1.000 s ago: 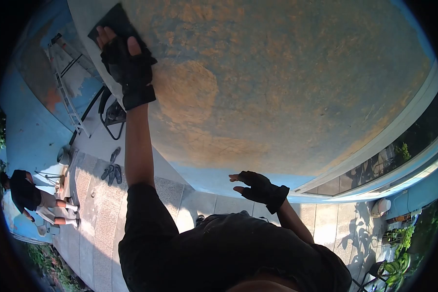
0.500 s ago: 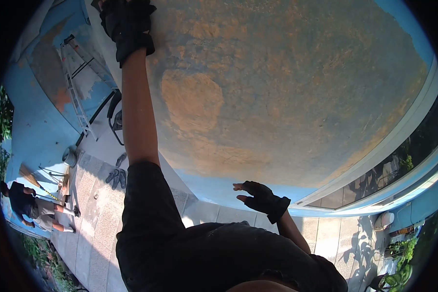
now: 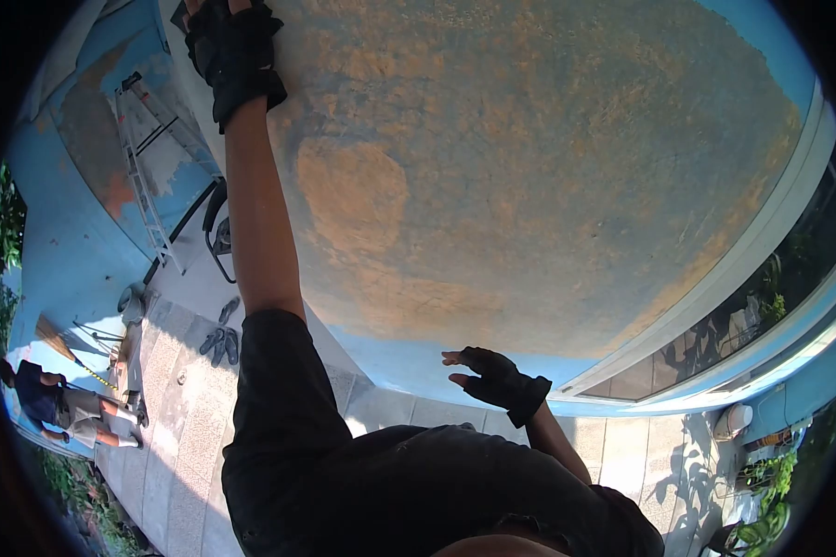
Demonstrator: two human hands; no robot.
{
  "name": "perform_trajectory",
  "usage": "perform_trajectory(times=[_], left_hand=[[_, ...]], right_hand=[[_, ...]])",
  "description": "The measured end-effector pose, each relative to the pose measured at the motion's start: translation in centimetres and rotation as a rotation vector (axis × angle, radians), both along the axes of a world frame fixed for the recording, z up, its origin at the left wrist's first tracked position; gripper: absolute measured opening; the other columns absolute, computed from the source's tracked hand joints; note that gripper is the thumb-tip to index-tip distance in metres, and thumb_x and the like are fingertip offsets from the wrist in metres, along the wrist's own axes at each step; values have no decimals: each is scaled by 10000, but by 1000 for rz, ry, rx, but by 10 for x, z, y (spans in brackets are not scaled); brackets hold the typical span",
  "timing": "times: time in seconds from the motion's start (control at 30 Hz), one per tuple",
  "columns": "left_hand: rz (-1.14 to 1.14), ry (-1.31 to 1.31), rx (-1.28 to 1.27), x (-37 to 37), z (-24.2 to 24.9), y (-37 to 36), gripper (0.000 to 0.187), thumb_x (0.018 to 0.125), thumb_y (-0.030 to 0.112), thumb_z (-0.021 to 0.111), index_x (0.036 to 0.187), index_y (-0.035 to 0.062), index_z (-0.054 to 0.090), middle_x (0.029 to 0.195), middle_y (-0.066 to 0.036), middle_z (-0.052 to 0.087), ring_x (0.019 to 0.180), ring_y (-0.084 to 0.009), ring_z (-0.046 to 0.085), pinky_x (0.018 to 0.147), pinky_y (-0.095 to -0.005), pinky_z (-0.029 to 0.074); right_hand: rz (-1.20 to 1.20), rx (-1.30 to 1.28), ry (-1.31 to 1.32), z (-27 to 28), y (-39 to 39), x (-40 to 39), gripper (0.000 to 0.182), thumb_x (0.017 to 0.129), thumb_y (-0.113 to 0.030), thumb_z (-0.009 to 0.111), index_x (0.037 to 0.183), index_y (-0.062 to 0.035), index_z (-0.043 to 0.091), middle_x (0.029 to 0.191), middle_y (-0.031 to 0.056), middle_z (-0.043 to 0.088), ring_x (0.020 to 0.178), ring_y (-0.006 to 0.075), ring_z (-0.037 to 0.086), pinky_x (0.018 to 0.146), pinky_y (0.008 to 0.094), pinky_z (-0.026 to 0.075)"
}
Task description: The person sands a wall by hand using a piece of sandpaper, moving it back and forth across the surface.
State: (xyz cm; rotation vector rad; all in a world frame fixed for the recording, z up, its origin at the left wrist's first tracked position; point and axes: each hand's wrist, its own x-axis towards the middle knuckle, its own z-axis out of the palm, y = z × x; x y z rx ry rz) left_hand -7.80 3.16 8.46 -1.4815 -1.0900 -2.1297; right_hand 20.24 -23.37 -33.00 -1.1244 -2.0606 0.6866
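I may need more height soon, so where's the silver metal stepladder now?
In the head view, the silver metal stepladder is at upper left, before the patchy blue-painted wall, below and left of the black-gloved left hand.

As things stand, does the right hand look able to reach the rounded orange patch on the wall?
Probably yes: the right hand looks empty, and nothing shows between it and the rounded orange patch.

Paved outdoor yard [image 3: 181, 408] with a patchy house-type wall [image 3: 529, 186], stepladder [image 3: 140, 181], broom [image 3: 54, 336], leafy plants [image 3: 764, 529].
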Motion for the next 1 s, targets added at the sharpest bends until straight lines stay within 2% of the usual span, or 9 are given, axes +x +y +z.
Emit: perform_trajectory(times=[0.03,0.17,0.27,0.4,0.5,0.57,0.67,0.83,1.0], left_hand=[[151,74,-1,9,-5,3,767,1067,530,394,1632,36,233,1701,-191,203,1572,-353,180,1264,-457,187],[209,529,217,68,-54,-24,811,1047,568,403,1631,30,237,1684,-208,231,1563,-392,193,1252,-523,185],[226,484,251,23,-35,10,817,1046,574,393,1630,25,235,1684,-207,233,1553,-390,220,1248,-529,185],[-145,145,85,-27,-7,7,787,1035,581,417,1582,19,351,1634,-201,352,1490,-397,349,1203,-523,280],[-143,143,231,-35,-14,37,810,1030,587,440,1585,7,333,1635,-210,343,1490,-406,346,1199,-516,306],[268,488,312,-11,-34,27,812,1026,584,458,1591,15,329,1639,-203,342,1502,-399,335,1194,-510,318],[139,727,423,37,-60,-9,777,1034,560,453,1600,41,335,1651,-170,339,1534,-384,281,1235,-495,239],[117,493,296,-32,39,40,784,1043,556,393,1632,56,260,1694,-174,235,1553,-379,224,1261,-514,152],[188,508,238,-63,115,56,748,1065,541,363,1638,73,252,1703,-147,232,1574,-308,200,1271,-445,139]], right_hand=[[12,-17,17,1,-1,1,405,970,-249,726,1337,-97,645,1174,86,716,1117,269,681,980,370,543],[52,-20,11,5,-2,4,412,977,-260,716,1349,-100,636,1184,82,713,1121,272,677,984,371,542],[88,-27,9,-1,0,6,419,979,-260,714,1357,-100,629,1196,86,712,1120,277,676,986,373,540],[80,-44,49,-7,0,4,438,948,-131,743,1365,-93,616,1180,89,719,1102,257,690,939,365,552],[74,-33,22,-8,6,-2,414,980,-260,713,1354,-102,631,1206,96,713,1127,284,675,979,382,543],[122,-12,39,-5,11,-11,411,976,-257,719,1347,-101,635,1197,90,717,1112,284,682,958,381,551],[111,-1,-1,-2,23,-26,413,969,-255,728,1341,-100,638,1172,89,723,1080,280,693,936,378,557],[124,86,36,6,37,-39,415,960,-245,737,1337,-101,639,1131,90,731,1052,271,702,917,373,559],[78,29,-1,9,58,-58,421,973,-265,713,1354,-108,626,1161,91,728,1101,280,692,954,378,553]])
